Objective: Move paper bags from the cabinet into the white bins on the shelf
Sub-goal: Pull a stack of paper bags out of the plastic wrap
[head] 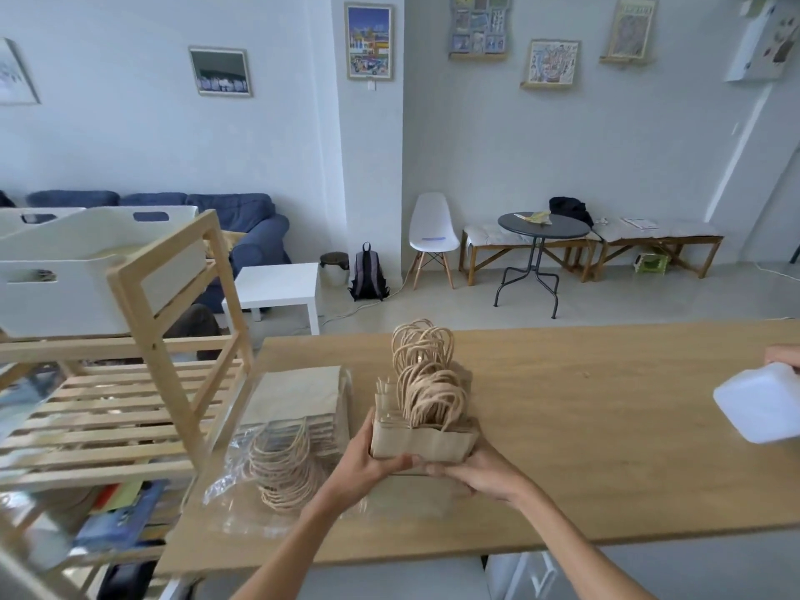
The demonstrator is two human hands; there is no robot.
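Observation:
A stack of brown paper bags (422,441) with twine handles stands on edge above the wooden counter (606,426). My left hand (368,461) grips its left side and my right hand (480,474) grips its right side. A second stack of paper bags (294,430) lies flat in clear plastic wrap on the counter's left end. Two white bins (86,270) sit on the top of the wooden shelf (173,339) at the left.
Another person's hand (781,355) holds a white plastic container (762,409) at the right edge. The shelf's slatted middle level lies just left of the counter, with books below. Beyond the counter are a sofa, white side table, chair and round table.

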